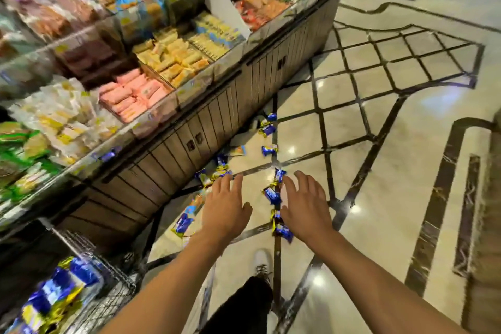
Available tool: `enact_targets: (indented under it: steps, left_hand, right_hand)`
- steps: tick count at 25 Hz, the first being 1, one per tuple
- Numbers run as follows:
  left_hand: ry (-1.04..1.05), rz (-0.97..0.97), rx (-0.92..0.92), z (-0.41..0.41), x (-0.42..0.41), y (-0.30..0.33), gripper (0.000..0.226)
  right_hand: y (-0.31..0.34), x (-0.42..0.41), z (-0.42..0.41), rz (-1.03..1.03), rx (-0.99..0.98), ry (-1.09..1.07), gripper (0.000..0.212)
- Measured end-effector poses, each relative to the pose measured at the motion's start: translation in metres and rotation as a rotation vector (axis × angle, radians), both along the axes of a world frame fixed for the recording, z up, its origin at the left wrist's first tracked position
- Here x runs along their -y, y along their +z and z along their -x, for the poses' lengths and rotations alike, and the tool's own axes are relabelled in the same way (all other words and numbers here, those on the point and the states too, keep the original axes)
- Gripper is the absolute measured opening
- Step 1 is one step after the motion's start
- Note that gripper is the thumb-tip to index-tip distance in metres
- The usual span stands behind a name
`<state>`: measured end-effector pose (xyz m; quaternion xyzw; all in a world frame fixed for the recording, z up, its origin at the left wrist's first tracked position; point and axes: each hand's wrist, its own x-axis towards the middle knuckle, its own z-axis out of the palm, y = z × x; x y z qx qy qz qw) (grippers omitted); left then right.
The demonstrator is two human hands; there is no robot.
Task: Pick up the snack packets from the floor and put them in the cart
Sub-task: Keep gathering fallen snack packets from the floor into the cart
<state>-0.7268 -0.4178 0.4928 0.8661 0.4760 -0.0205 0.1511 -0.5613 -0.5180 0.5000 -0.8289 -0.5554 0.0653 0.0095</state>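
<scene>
Near floor, between the hands: blue-and-gold snack packets (272,195) scattered along the dark tile line, more trailing far toward the display counter (189,127).
Left hand (225,209): fingers spread, holding nothing — hovering over the floor.
Right hand (305,210): same, splayed and empty, just beside the nearest packets.
Cart (108,274): near left, wire basket, already some packets in it.
How I'd run it: drop both hands low, sweep the close cluster together, pinch several per grab — foil is slippery, so squeeze the crimped ends, then swing left to the cart.
</scene>
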Motion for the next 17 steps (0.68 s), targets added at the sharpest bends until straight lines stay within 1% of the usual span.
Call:
enact_targets:
  steps: [4, 7, 11, 15, 17]
  left_hand:
    - [0.040, 0.052, 0.015, -0.067, -0.040, -0.024, 0.078]
    - [0.107, 0.073, 0.028, -0.093, -0.066, -0.029, 0.078]
    - [0.281, 0.104, 0.020, -0.111, -0.093, -0.031, 0.076]
    - [0.433, 0.103, -0.008, -0.133, -0.103, -0.044, 0.078]
    - [0.576, 0.117, 0.010, -0.156, -0.093, -0.047, 0.077]
  right_hand:
    - [-0.013, -0.042, -0.065, 0.071, 0.023, 0.067, 0.072]
    - [-0.013, -0.075, -0.100, 0.119, 0.028, 0.146, 0.073]
    - [-0.014, -0.121, -0.139, 0.133, -0.015, 0.281, 0.072]
    - [-0.034, -0.165, -0.176, 0.150, -0.067, 0.442, 0.072]
    - [-0.048, -0.183, -0.197, 0.182, -0.105, 0.547, 0.070]
